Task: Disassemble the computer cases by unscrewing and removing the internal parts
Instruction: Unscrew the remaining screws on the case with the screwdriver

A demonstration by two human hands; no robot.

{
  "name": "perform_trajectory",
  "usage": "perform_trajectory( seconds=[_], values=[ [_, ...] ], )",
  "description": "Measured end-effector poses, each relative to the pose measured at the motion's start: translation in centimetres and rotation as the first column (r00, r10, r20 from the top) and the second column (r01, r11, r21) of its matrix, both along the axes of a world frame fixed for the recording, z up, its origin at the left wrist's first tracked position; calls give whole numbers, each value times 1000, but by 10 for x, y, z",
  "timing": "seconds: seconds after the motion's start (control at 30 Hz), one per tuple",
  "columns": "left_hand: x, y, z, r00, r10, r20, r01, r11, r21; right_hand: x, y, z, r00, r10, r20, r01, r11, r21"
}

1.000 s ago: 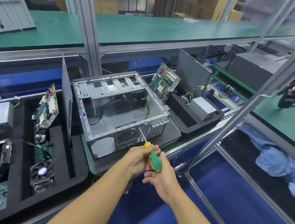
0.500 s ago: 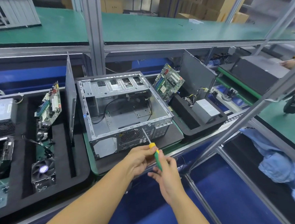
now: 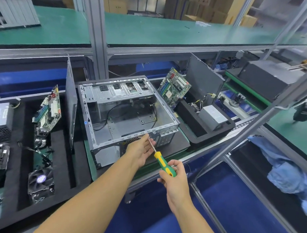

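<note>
- Right hand point(image 3: 176, 183) clamped on screwdriver point(image 3: 163, 163) handle; tip at case's point(image 3: 107, 156) near rim, likely to seat on a screw.
- Left hand point(image 3: 142, 150) flat, fingers guiding the shaft.

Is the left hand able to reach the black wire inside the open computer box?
Probably yes. The computer case is open on top, and the left hand is at its near rim. Nothing covers the black wire inside. The right hand holds the screwdriver, so the left looks free.

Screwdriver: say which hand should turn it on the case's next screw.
Right. The right hand grips the screwdriver handle, while the left hand lies open beside its shaft at the case.
</note>
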State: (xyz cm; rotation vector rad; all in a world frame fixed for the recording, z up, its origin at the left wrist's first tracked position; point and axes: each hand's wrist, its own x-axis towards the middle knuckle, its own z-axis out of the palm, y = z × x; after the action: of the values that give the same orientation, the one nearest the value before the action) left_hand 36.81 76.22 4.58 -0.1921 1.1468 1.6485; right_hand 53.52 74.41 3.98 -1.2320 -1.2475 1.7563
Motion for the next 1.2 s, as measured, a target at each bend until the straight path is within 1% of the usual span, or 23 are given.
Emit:
perform_trajectory(
  seconds=[0.03, 0.1, 0.17, 0.27, 0.4, 0.5, 0.6, 0.7, 0.77, 0.8, 0.83, 0.9, 1.0, 1.07, 1.13, 1.2],
  values=[
    [0, 3, -1, 1000, 22, 5, -22, 1000, -11, 0, 0, -1, 1000, -3, -15, 2, 1000, -14],
    [0, 8, -3, 998, 59, 16, -59, 998, -27, -1, -1, -1, 995, -30, -92, 21, 995, -97],
    [1, 10, -5, 996, 88, 23, -87, 996, -38, -1, -1, -2, 991, -72, -109, 55, 986, -159],
    [2, 12, -9, 993, 110, 30, -109, 994, -25, -1, 2, -1, 996, -62, -62, 54, 990, -134],
    [5, 10, -11, 994, 97, 44, -98, 995, 27, 8, 5, -1, 999, -49, -13, 48, 996, -81],
    [10, 4, -14, 995, 94, 46, -96, 994, 60, 18, 8, -1, 999, -44, -9, 44, 996, -83],
    [13, -2, -19, 980, 162, 114, -168, 985, 43, 26, 10, -4, 999, -54, -8, 53, 995, -87],
    [10, -12, -23, 954, 209, 215, -219, 975, 26, 31, 8, -9, 1000, -31, -2, 31, 997, -69],
    [7, -20, -28, 921, 249, 299, -260, 966, -3, 36, 6, -12, 999, -15, -47, 9, 994, -107],
    [4, -25, -32, 912, 258, 318, -260, 965, -35, 37, 4, -14, 996, -16, -85, 3, 989, -145],
    [2, -30, -37, 914, 249, 320, -239, 968, -71, 38, 2, -16, 991, -25, -128, 1, 982, -188],
    [-2, -42, -45, 928, 181, 327, -154, 982, -108, 37, -1, -20, 979, -48, -199, -10, 960, -279],
    [-9, -58, -53, 936, 73, 344, -48, 996, -81, 28, -5, -24, 962, -43, -271, -70, 916, -394],
    [-16, -66, -58, 951, 37, 306, -15, 997, -72, 21, -9, -27, 951, -20, -309, -125, 889, -441],
    [-22, -75, -64, 968, 24, 249, -3, 996, -87, 15, -13, -33, 952, 17, -306, -161, 877, -453],
    [-28, -85, -70, 980, 9, 198, 10, 995, -97, 9, -18, -42, 964, 50, -262, -167, 878, -448]
  ],
)
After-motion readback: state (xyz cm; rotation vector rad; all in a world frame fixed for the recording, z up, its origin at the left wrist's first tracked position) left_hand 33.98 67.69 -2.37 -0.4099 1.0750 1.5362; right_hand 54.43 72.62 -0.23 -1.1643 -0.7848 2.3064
